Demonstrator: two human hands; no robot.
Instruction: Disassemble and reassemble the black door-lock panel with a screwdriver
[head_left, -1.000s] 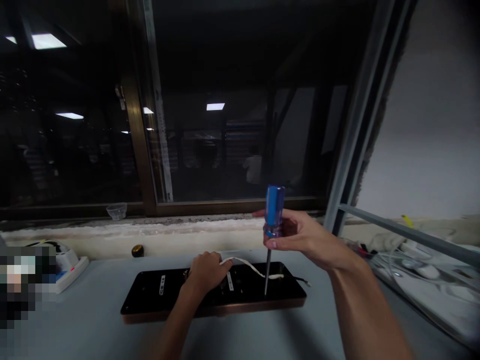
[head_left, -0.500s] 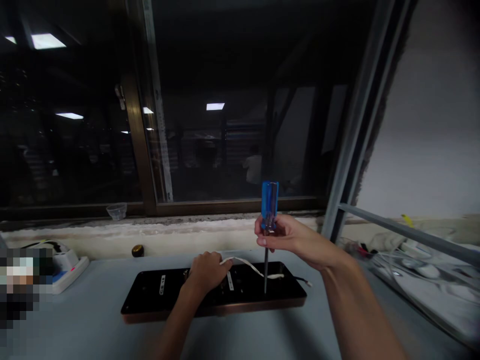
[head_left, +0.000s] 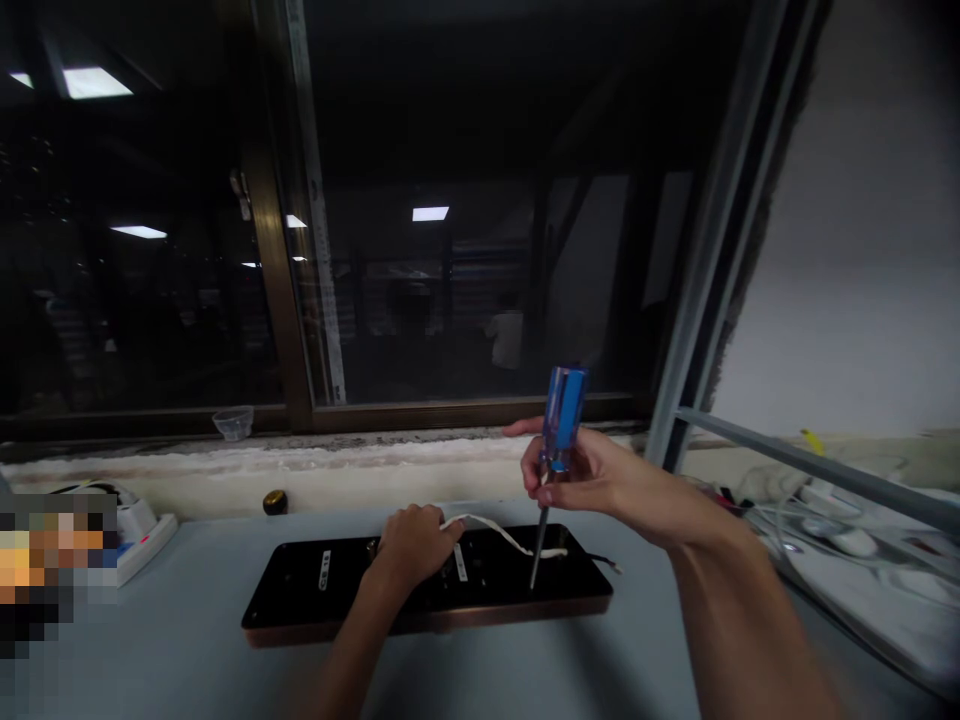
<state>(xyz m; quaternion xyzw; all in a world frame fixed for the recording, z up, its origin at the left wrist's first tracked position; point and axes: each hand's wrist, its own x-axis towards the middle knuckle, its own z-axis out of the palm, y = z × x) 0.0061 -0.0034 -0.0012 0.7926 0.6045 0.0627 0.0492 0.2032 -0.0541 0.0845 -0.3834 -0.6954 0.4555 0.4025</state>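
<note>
On the table lies a long black panel [head_left: 495, 580] with a copper-coloured edge and white labels, one on its left part. My left hand [head_left: 412, 545] is closed over its middle, fingers curled down toward the far side and partly hidden. A white cable [head_left: 495, 528] runs from beside my left thumb across the panel to the right. My right hand [head_left: 574, 475] grips a screwdriver [head_left: 562, 415] low on its clear blue handle, index finger stretched out to the left. The screwdriver leans slightly right, its tip on or just over the panel's right part, near the front edge.
A white power strip [head_left: 146, 548] with plugs sits at the left. Near the wall stands a small dark, gold-topped knob [head_left: 275, 501]; a clear plastic cup [head_left: 234, 422] is on the sill. Right, a metal frame [head_left: 810, 462] stands before white cables and parts.
The screwdriver's handle has tilted from upright to the right and turned, its tip staying near the same spot. My right index finger has stretched out. The left hand and panel stay put.
</note>
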